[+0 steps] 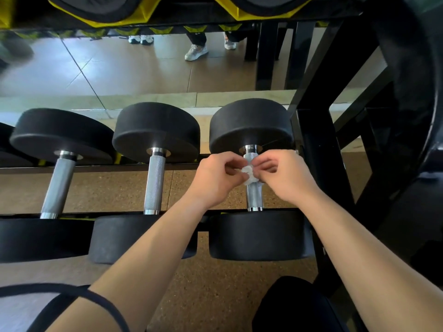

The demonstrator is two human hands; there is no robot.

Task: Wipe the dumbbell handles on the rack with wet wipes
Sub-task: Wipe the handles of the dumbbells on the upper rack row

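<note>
Three black dumbbells lie across the lower rails of the rack [119,167], each with a knurled steel handle. Over the rightmost handle [254,198] a small crumpled white wet wipe [248,174] is pinched from both sides. My left hand [215,176] holds the wipe's left edge with curled fingers, and my right hand [285,174] pinches its right edge. The wipe lies against the upper half of that handle. The middle handle [154,185] and the left handle [58,188] are bare.
A black rack upright [318,164] stands just right of my hands, with a large black plate [412,80] beyond it. Yellow-edged dumbbells [103,8] sit on the shelf above. A mirror [143,68] behind the rack reflects floor tiles and people's shoes. Cork-coloured floor lies below.
</note>
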